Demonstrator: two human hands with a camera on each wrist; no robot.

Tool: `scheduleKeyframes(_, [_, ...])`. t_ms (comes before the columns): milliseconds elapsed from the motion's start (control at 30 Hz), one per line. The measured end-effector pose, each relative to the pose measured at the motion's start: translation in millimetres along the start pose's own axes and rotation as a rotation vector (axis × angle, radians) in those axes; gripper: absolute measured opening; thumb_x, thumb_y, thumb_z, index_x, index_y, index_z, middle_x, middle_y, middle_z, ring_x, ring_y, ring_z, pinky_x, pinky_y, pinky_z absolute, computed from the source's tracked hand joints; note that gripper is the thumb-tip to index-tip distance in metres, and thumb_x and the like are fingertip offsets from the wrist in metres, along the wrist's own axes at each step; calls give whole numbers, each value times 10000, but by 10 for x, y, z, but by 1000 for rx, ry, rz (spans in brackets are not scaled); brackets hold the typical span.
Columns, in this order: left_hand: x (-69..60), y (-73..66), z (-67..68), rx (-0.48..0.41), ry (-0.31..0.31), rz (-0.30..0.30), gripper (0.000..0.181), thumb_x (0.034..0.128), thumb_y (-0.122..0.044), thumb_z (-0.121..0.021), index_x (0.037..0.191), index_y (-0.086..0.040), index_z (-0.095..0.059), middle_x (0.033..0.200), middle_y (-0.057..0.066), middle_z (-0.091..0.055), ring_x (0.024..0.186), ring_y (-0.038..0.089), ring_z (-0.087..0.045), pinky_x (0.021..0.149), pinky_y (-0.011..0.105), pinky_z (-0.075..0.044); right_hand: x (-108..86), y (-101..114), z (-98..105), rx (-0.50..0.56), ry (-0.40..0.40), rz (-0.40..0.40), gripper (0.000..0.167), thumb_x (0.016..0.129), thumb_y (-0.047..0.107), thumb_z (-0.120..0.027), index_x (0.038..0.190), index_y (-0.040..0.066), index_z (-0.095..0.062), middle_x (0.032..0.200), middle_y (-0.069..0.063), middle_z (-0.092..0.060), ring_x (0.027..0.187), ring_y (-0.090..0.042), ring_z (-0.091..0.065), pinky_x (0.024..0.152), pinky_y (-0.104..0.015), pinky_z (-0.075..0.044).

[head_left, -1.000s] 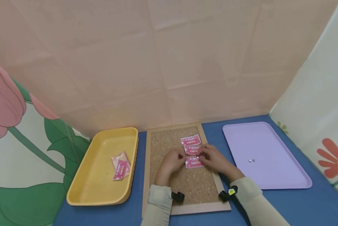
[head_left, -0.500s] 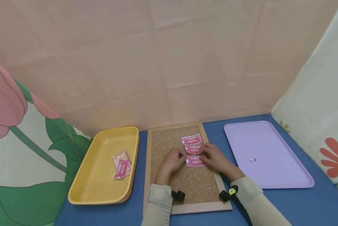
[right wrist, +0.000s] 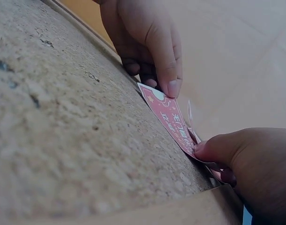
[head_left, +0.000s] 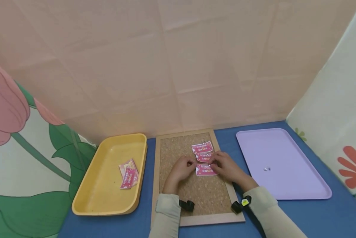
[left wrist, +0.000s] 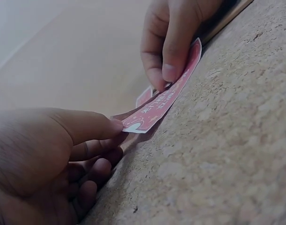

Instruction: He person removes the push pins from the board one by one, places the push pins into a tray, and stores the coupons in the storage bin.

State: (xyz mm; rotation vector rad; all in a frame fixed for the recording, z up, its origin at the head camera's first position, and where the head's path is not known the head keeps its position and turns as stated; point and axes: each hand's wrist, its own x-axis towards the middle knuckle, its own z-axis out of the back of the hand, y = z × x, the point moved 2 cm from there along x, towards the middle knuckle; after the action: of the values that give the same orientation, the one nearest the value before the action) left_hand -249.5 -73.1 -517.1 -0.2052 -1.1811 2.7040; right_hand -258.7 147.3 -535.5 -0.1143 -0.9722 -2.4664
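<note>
A pink paper coupon [head_left: 205, 170], lowest of three in a column, lies on the framed corkboard [head_left: 201, 201]. My left hand [head_left: 182, 169] pinches its upper left corner between thumb and finger; the left wrist view shows that corner lifted off the cork. At its top edge my right hand [head_left: 225, 167] pinches a small shiny thumbtack [head_left: 209, 165], mostly hidden by the fingertips, while the thumb rests against the paper. Above are the middle coupon [head_left: 203, 157] and the top coupon [head_left: 203, 147], each with a small shiny spot near its upper edge.
Left of the board stands a yellow tray [head_left: 103, 185] with several loose coupons [head_left: 129, 177] in it. A lilac tray [head_left: 285, 158] lies to the right, bearing small clear or silvery pieces [head_left: 267, 169]. Blue cloth [head_left: 317, 218] covers the table; a beige wall rises behind.
Both hands stay at the same coupon with almost no movement. The whole head view has shifted very slightly.
</note>
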Motion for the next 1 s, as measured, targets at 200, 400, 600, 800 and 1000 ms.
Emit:
scheduleKeyframes(200, [11,22,-19,4,-6,-16,126,934,-289,-640,920,-178,-698,939,-44,-571,843,112,-538,772,349,-468,-9,1,-1,9,-14,6,111,887,122,-710,887,220,-658,999,52,-546,954,-181,-486,817,-406,-438])
scheduleKeyframes(400, [7,28,-20,30,-20,-26,130,929,-303,-645,921,-182,-695,936,-53,-573,850,102,-545,783,342,-470,-8,14,1,-3,-11,3,110,884,124,-713,880,217,-654,984,53,-541,945,-180,-479,809,-397,-429])
scheduleKeyframes(600, [-3,31,-28,41,-36,-28,152,925,-319,-645,945,-176,-692,951,-51,-574,861,106,-548,790,349,-474,-4,24,3,-4,-5,-11,103,890,131,-704,883,219,-650,969,56,-528,936,-182,-465,803,-391,-416])
scheduleKeyframes(800, [-17,25,-35,41,-49,-26,128,919,-307,-654,919,-183,-683,931,-57,-573,833,102,-542,761,338,-473,-13,21,-8,-9,-13,2,110,883,124,-710,879,217,-650,980,55,-540,935,-180,-468,795,-393,-419])
scheduleKeyframes(1000, [-20,11,-45,42,-68,-42,98,920,-277,-649,903,-187,-683,921,-61,-577,821,96,-544,743,332,-472,-14,10,-20,-8,-42,47,110,869,115,-721,873,196,-646,1007,38,-561,942,-185,-467,789,-397,-414])
